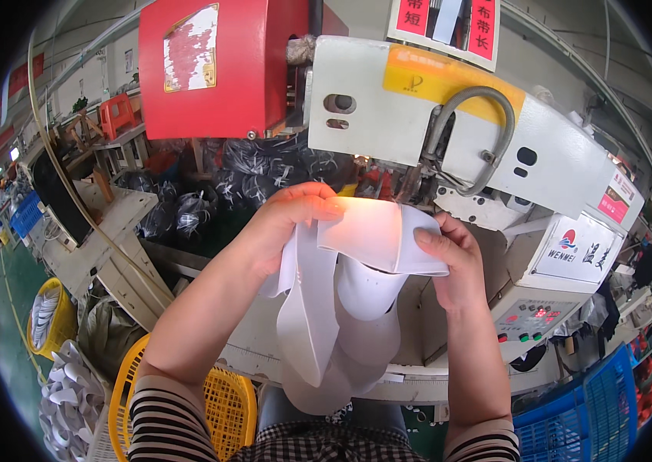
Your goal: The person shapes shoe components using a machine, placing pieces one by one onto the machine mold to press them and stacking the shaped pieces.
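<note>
Between my two hands a white curved fabric piece (372, 240), looking like a shoe part, is stretched out under the machine head, and a warm light falls on its upper left. A seam line runs across it. My left hand (295, 219) pinches the upper left edge between thumb and fingers. On the other end, my right hand (453, 258) grips with the thumb on top and fingers behind. More white curved pieces (308, 327) hang below, apparently joined in a chain; exactly how they connect is hidden.
A grey machine arm (387, 115) with a red housing (226, 100) stands just ahead, its control panel (532, 317) at right. A yellow basket (229, 412) sits lower left near a heap of white pieces (72, 404); a blue crate (580, 412) is lower right.
</note>
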`<state>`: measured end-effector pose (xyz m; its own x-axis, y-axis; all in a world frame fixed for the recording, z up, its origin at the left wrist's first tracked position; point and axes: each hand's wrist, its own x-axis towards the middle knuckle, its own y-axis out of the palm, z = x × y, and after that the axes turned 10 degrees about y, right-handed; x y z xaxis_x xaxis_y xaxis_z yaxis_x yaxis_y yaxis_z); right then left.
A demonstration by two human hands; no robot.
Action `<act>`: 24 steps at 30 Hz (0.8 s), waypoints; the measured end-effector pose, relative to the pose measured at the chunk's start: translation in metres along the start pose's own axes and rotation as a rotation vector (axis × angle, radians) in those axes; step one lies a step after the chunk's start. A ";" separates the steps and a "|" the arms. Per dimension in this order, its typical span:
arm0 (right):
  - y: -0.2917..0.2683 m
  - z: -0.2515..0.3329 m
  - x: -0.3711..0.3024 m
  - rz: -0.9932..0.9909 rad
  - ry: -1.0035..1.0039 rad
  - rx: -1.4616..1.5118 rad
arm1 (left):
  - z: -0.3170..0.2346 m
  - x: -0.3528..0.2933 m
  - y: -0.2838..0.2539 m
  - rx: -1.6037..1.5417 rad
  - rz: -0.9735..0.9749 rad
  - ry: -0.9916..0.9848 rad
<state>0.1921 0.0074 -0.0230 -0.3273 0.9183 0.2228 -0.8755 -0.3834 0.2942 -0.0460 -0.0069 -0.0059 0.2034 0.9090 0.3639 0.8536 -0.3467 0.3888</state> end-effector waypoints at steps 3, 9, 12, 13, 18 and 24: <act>0.004 0.006 0.004 0.046 0.070 0.033 | 0.001 0.005 0.000 -0.048 -0.009 -0.008; 0.004 0.002 0.010 0.060 0.123 0.110 | 0.010 0.014 -0.008 -0.048 -0.022 -0.026; 0.002 -0.002 0.013 -0.035 0.170 0.168 | 0.017 0.015 -0.012 -0.076 -0.031 -0.051; 0.000 -0.004 0.013 -0.037 0.167 0.170 | 0.020 0.015 -0.014 -0.109 -0.054 -0.094; -0.001 -0.012 -0.001 0.005 0.223 0.272 | 0.031 -0.005 -0.021 -0.069 0.105 -0.164; -0.013 -0.031 -0.006 0.060 0.070 0.344 | 0.031 -0.005 -0.024 -0.080 0.081 -0.112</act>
<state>0.1942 0.0097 -0.0570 -0.4085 0.8931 0.1882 -0.6872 -0.4366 0.5806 -0.0525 0.0037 -0.0429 0.3264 0.8956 0.3022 0.7918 -0.4337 0.4301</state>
